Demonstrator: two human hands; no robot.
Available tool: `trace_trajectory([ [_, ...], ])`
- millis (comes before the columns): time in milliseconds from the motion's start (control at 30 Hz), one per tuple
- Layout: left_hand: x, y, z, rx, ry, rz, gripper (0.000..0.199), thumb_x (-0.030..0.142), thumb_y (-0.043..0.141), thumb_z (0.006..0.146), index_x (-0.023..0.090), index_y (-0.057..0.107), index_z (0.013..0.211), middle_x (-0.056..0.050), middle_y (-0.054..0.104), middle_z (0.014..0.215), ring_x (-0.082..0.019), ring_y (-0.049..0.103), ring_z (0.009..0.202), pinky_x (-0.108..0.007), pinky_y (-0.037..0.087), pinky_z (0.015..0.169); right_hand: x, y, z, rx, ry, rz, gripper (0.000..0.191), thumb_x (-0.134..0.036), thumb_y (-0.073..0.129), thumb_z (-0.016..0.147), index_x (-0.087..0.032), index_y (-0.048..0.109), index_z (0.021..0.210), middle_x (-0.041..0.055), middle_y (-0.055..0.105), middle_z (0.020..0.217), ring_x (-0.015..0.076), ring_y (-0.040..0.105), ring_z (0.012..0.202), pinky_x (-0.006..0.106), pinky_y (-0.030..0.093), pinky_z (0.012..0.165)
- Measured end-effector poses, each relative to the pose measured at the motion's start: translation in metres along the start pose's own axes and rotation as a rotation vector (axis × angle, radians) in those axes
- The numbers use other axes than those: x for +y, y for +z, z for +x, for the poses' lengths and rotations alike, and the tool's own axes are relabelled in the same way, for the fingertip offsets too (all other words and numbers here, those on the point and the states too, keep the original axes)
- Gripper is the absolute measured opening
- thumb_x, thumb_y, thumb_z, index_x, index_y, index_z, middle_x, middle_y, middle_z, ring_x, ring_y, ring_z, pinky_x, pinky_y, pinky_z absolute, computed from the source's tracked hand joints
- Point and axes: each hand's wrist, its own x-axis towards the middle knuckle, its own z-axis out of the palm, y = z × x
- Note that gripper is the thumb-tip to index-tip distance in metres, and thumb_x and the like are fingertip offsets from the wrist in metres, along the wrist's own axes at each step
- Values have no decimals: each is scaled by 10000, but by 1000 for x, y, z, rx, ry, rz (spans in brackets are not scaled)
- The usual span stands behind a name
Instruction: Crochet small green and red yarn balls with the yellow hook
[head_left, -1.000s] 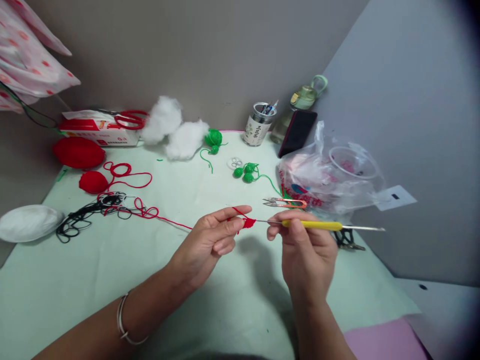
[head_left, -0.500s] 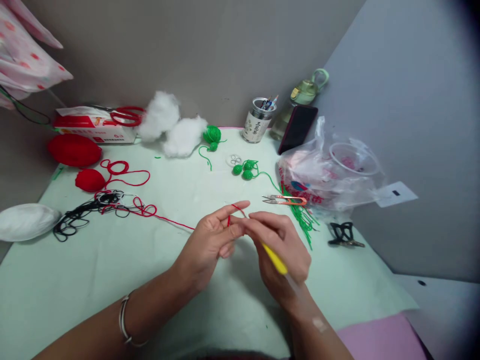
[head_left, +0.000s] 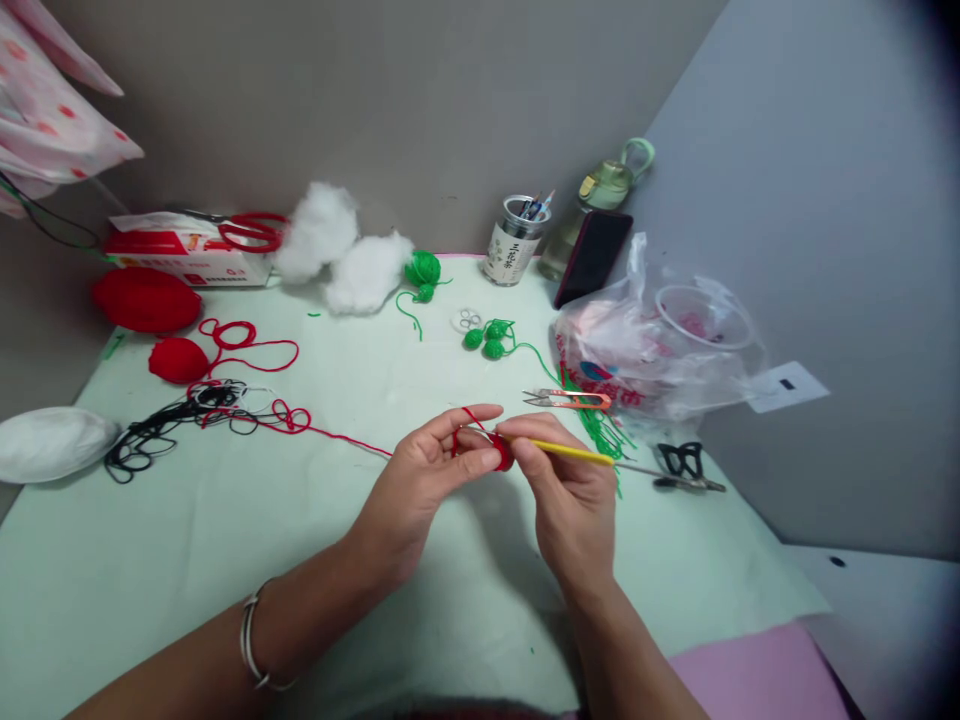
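Observation:
Between thumb and fingers, my left hand (head_left: pixel 427 465) pinches a small red crochet piece (head_left: pixel 504 454). Red yarn (head_left: pixel 352 440) loops over its raised index finger and trails left to a red yarn ball (head_left: pixel 178 360). My right hand (head_left: pixel 574 500) is closed on a crochet hook (head_left: pixel 570 451) with a yellow grip, its metal tip at the red piece and its rear shaft pointing right. Just beyond my hands lie orange-handled thread snips (head_left: pixel 568 399) and several small green crocheted balls (head_left: pixel 493 338).
White stuffing (head_left: pixel 369 272), a tissue box (head_left: pixel 187 255) with red-handled scissors (head_left: pixel 253 232), and a pen can (head_left: pixel 513 242) line the back. A phone (head_left: pixel 594 258) leans on a bottle (head_left: pixel 604 185). Right: a plastic bag (head_left: pixel 622 350) and black hair clip (head_left: pixel 686 470). Left: tangled black yarn (head_left: pixel 161 435).
My right hand has turned, swinging the hook from slanting down toward me to lying nearly level, pointing right. The red piece now shows between my hands. My left hand has hardly moved.

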Motion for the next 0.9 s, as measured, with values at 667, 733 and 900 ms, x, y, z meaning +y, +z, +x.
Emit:
trace_trajectory([
  [667,6,-11,6,-91,-5,99,305,297,807,874,215,765,1165,10,705,863,-128,624,841,-271,469,851,7,-11,1,-5,191,102,97,-206,824,848,-296,791,866,-24,746,861,131,662,777,262,505,703],
  [733,7,-13,7,-104,-24,97,329,266,822,854,214,764,1174,18,692,842,-122,621,821,-263,468,839,5,-10,0,-18,171,57,100,-198,820,847,-295,796,852,-18,751,868,137,670,800,259,504,705],
  [900,12,-19,11,-235,-120,22,313,184,780,842,209,790,1154,10,681,833,-101,592,769,-231,464,776,3,-7,2,-74,314,259,98,-204,853,789,-271,782,806,-21,731,803,131,657,714,253,516,660],
])
